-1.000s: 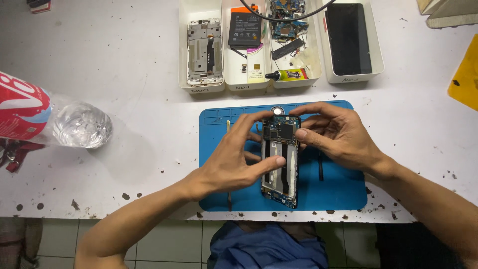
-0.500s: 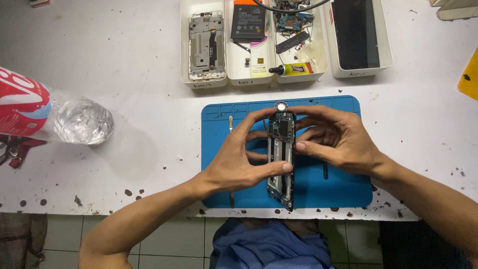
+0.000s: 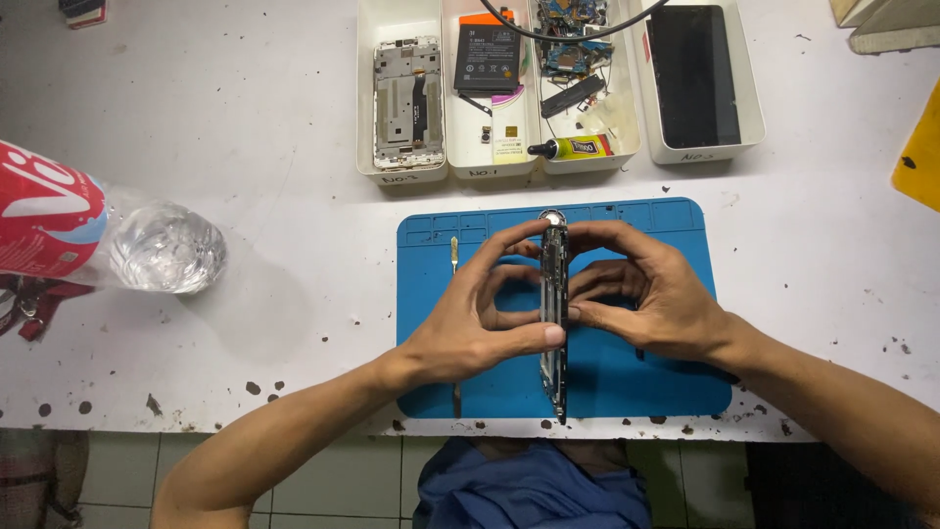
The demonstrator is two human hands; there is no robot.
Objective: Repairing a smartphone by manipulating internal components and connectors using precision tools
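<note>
While both hands meet over the blue work mat, they hold a stripped phone frame turned on edge, so only its thin side faces the camera. The left hand grips it from the left, thumb pressed against the edge near the middle and index finger arched up to the top end. The right hand closes on it from the other side, fingers curled against the frame's far face and index finger reaching the top. The frame runs lengthwise toward the person, its lower end just above the mat's near edge.

A slim metal tool lies on the mat just left of the left hand. Behind the mat stand white trays: one holds a silver phone chassis, the next a black battery, another a small glue tube with circuit boards, the last a dark screen panel. A clear plastic bottle with a red label lies on the white table at far left.
</note>
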